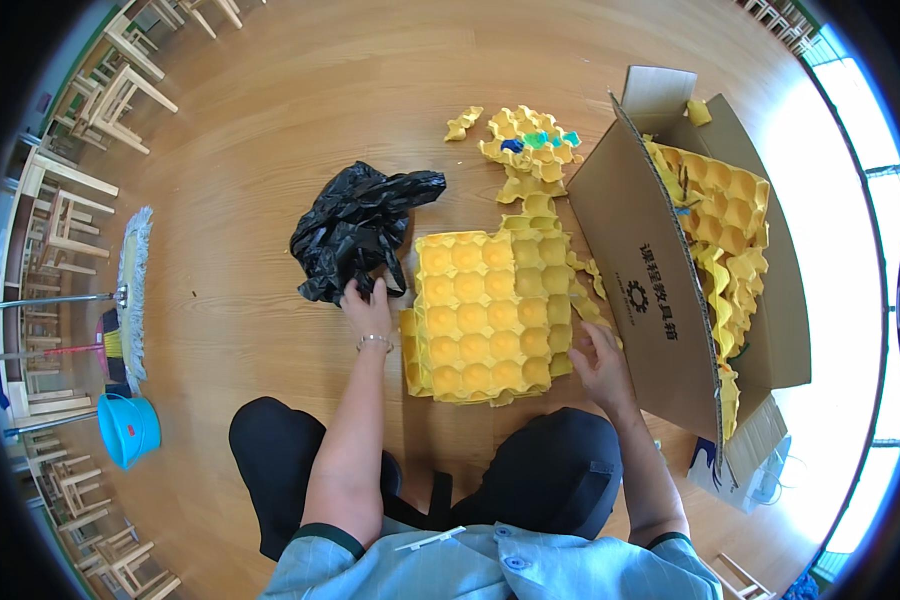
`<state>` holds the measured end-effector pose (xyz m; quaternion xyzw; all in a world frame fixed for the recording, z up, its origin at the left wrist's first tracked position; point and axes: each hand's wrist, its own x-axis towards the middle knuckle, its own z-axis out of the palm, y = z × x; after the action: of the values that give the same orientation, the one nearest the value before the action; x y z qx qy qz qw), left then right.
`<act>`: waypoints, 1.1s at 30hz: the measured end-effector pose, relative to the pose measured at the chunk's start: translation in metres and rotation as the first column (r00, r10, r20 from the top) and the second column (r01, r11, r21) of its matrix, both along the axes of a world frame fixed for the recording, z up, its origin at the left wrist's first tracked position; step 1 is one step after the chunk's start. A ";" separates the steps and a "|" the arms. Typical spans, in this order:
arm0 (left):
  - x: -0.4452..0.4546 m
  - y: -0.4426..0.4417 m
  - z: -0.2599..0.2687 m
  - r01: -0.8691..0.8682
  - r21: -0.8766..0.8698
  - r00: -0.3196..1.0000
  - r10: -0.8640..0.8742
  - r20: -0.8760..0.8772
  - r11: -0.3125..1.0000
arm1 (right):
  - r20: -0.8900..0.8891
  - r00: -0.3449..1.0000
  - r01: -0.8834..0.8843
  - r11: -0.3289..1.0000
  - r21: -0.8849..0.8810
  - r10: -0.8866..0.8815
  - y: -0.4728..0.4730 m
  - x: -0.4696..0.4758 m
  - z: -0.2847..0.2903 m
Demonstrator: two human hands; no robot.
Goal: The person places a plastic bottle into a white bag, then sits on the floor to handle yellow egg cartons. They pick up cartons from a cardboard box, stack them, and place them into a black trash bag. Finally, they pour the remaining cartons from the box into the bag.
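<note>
My left hand (364, 306) is at the lower edge of a crumpled black plastic bag (352, 232), its fingertips against the plastic. Whether they pinch it, I cannot tell. Between my hands lies a stack of yellow moulded-pulp egg trays (476, 315) on the wood floor, in front of my knees. My right hand (601, 361) hovers beside the stack's right edge, fingers apart and holding nothing. Torn yellow tray strips (589, 304) lie just beyond it. Farther up is a broken tray piece (529, 142) with blue and green paint in its cups.
A large open cardboard box (637, 262), printed on its side, stands at the right and holds more yellow trays (720, 195). A small tray scrap (463, 124) lies farther off. At the left are a flat mop (133, 292), a blue bucket (129, 429) and wooden chairs (124, 105).
</note>
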<state>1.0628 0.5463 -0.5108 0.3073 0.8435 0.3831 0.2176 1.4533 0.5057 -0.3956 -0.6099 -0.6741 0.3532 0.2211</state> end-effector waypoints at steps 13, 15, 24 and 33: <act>-0.080 0.036 -0.054 0.053 -0.357 0.990 -0.097 -0.106 0.933 | 0.142 0.966 -0.238 0.958 0.163 0.216 0.035 -0.020 0.057; -0.119 0.029 -0.067 -0.024 -0.261 0.999 0.029 0.017 0.965 | 0.179 0.947 -0.297 0.939 0.172 0.266 0.048 -0.026 0.067; -0.146 0.044 0.035 -0.089 -0.160 0.996 0.083 -0.043 0.983 | 0.555 0.608 -0.675 0.738 -0.015 0.567 0.128 -0.120 0.133; -0.131 0.019 -0.028 0.063 -0.237 0.968 -0.117 -0.220 0.969 | 0.637 0.292 -0.916 0.400 -0.029 0.714 0.105 -0.222 0.109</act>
<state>0.9318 0.5652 -0.5393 0.3610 0.8866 0.2347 0.1685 1.2318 0.6103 -0.2866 -0.1928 -0.9713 0.0974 -0.0996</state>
